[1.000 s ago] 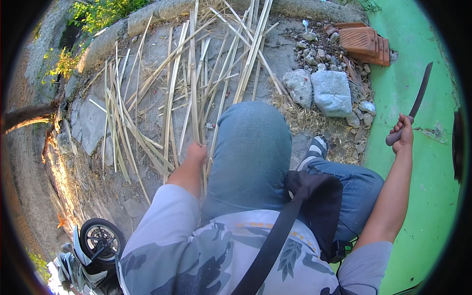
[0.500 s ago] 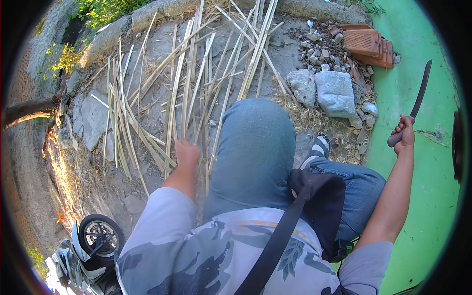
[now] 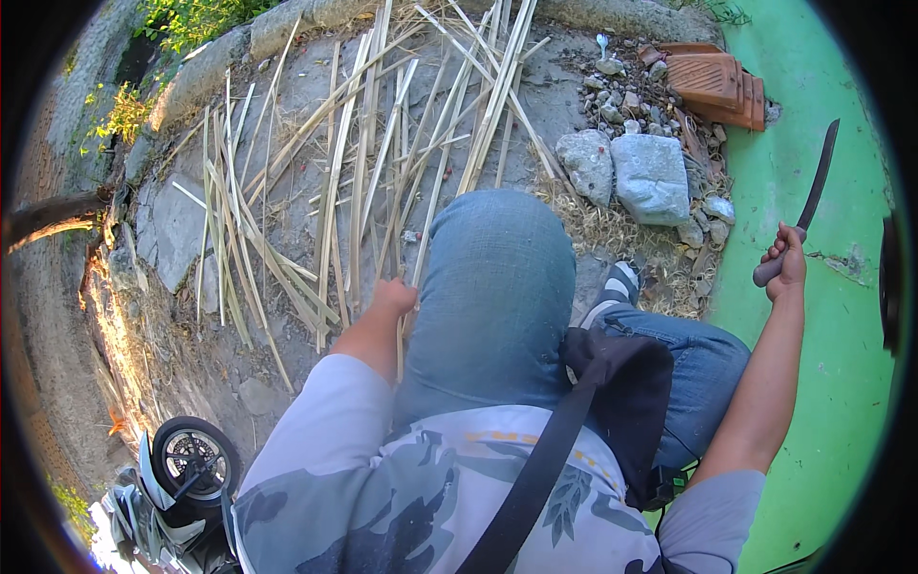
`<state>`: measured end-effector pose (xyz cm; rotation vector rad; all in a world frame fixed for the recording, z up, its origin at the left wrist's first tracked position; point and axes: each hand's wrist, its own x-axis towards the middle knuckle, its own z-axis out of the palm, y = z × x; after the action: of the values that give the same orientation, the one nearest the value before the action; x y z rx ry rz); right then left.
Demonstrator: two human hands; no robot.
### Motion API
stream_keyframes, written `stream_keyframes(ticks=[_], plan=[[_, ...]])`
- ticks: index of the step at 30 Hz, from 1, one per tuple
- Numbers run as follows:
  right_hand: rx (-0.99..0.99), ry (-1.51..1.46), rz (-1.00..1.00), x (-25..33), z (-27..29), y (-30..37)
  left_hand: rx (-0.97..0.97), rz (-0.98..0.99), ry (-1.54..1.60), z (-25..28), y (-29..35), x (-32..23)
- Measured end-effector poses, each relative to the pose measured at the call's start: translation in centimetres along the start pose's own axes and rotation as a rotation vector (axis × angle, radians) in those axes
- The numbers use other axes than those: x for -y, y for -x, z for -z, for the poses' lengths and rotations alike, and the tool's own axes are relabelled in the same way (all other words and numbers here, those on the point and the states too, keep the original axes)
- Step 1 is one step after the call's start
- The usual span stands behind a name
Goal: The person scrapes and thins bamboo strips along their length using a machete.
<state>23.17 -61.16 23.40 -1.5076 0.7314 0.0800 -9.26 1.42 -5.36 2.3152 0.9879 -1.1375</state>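
My right hand (image 3: 787, 260), raised at the right, is closed around the grey handle of a machete (image 3: 820, 177). Its dark, slightly curved blade points up and away from me. My left hand (image 3: 394, 298) is beside my bent left knee, fingers curled at a thin bamboo strip (image 3: 400, 352) that shows above and below the hand. The fingertips are partly hidden. Many pale, split bamboo strips (image 3: 335, 196) lie crisscrossed on the ground ahead, and another loose bunch (image 3: 229, 230) is spread at the left.
Two pale stone blocks (image 3: 650, 180) stand by rubble (image 3: 612, 100) and stacked orange clay tiles (image 3: 712, 86). A green surface (image 3: 765, 402) runs along the right. A motorbike wheel (image 3: 196, 461) is at the lower left, and a concrete curb (image 3: 612, 17) crosses the far side.
My left hand has moved right, closer to my knee, to a bamboo strip there. My right hand and the machete have hardly moved.
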Motion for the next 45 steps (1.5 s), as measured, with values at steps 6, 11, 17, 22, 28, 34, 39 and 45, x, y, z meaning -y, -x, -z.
stream_keyframes(ticks=[6,11,17,22,28,34,39,45], plan=[[0.004,0.033,0.004,-0.1,0.0,0.1,-0.29,-0.088,0.235,-0.5,2.1,1.4],[-0.003,0.064,0.009,-0.2,-0.8,0.6,-0.506,-0.211,0.272,-0.6,3.8,3.1],[0.021,0.085,0.015,-0.1,-0.8,0.5,-0.658,-0.255,0.427,1.5,5.0,4.3],[0.073,0.087,0.039,-0.1,-2.8,0.8,-0.643,-0.22,0.239,2.4,3.2,9.0],[0.077,0.051,0.043,-0.1,-1.5,1.0,-0.595,-0.065,0.392,10.0,10.2,6.2],[0.079,-0.003,0.028,0.2,-2.6,1.3,-0.614,-0.141,0.39,12.2,13.2,10.8],[0.082,-0.036,0.027,-0.2,-2.0,0.9,-0.167,-0.038,1.086,15.2,20.4,10.4],[0.134,-0.081,0.003,-0.2,-2.8,1.3,-0.064,0.031,1.098,20.8,28.0,16.9]])
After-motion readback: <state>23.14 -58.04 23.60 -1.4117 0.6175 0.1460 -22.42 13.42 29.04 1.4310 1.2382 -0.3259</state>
